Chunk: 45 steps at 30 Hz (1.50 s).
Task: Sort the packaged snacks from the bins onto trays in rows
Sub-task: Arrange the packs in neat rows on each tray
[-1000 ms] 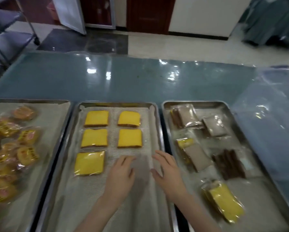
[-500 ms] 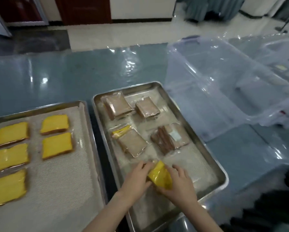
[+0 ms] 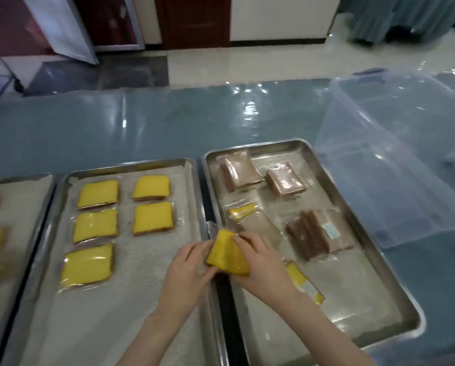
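Holding the yellow packet (image 3: 227, 256) from both sides, the left hand (image 3: 188, 273) and the right hand (image 3: 263, 265) had their fingers curled on it. The packet stood tilted, with its long axis running away from the person and its narrow end pointing far and up. It hung over the gap between the middle tray (image 3: 131, 167) and the right tray (image 3: 255, 147). Half a second before, it was above the near part of the right tray, so it had come to the left.

Readable text: none in view; all print is too blurred.
Brown stick packet (image 3: 309, 235), 2 o'clock of the held yellow cake packet (image 3: 227, 256): pale sticker (image 3: 329, 231), print blurred.
Narrow yellow packet (image 3: 297, 277), 4 o'clock of it: white label (image 3: 309, 287), illegible.
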Motion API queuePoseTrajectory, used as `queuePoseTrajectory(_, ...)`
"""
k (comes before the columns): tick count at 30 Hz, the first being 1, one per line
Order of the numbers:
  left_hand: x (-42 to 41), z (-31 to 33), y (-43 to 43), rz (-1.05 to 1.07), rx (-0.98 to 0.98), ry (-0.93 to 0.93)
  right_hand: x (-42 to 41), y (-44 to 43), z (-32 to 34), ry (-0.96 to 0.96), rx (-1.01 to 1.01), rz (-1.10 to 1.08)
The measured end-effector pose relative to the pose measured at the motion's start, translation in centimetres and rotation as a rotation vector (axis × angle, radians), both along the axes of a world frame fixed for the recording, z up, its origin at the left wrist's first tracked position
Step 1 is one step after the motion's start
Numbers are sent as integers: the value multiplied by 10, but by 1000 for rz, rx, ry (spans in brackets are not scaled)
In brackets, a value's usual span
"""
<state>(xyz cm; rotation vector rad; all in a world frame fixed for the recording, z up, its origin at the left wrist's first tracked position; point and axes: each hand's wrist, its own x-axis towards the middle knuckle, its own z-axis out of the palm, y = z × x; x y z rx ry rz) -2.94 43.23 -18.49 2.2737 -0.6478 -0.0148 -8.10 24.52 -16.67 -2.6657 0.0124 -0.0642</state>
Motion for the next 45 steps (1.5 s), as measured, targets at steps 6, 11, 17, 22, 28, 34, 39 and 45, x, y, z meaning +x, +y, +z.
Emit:
queuePoseTrajectory(6, 22, -20, 104, 287, 149, 33, 78, 97, -16, 59, -67, 331)
queuePoseTrajectory(11, 39, -34, 138, 345, 333, 58, 114, 139, -42, 148, -156, 382)
queuePoseTrajectory(17, 48, -53, 142, 299, 431, 51, 116, 153, -65, 223, -168, 330)
queuePoseTrajectory(22, 51, -64, 149, 244, 458, -66, 118, 153, -69, 253, -122, 296)
queuePoseTrajectory(28, 41, -48, 135, 227, 336, -104, 83, 132, -46, 70, 20, 152)
queuePoseTrajectory(34, -2, -18, 44, -72, 129, -56, -21, 50, -27, -179, 11, -276)
queuePoseTrajectory(39, -45, -17, -43, -232, 122, 37, -98, -36, -39, 205, -130, -550)
queuePoseTrajectory(45, -64, -43, -117, -437, 506, 20, -118, -74, -64, 432, -226, -450)
